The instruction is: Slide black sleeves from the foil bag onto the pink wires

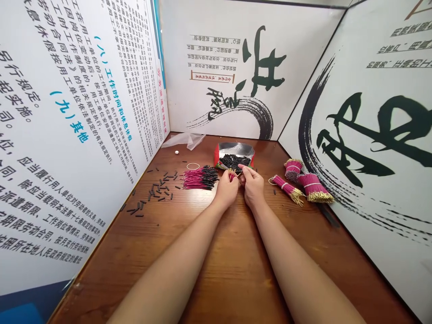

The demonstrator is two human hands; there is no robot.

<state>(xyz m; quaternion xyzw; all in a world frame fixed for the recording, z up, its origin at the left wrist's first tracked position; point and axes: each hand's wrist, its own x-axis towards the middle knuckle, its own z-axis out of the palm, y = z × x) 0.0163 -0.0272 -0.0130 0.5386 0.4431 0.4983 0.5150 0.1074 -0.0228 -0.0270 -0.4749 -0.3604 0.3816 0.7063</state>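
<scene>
Mid-frame, one gold-tipped bunch (pixel 231 173) sits gripped in the left hand (pixel 226 189); the right hand (pixel 254 185) curls close beside, whether holding anything I can't tell.
Right of frame, three tied bundles (pixel 314 188); just above the hands, one open pouch (pixel 236 149) of black sleeves (pixel 233 160); counter (pixel 229 256) showing between the forearms.

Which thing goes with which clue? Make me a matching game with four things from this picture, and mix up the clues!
Things
1. Tied pink bundles
2. Open packet
3. Left hand
4. See-through plastic

Clues
A. Holds a bunch of gold-tipped pieces
B. Lies near the far left corner of the table
C. Wrapped with white bands, on the right
D. Has a pile of black pieces inside

Right pairs: 1-C, 2-D, 3-A, 4-B
</scene>
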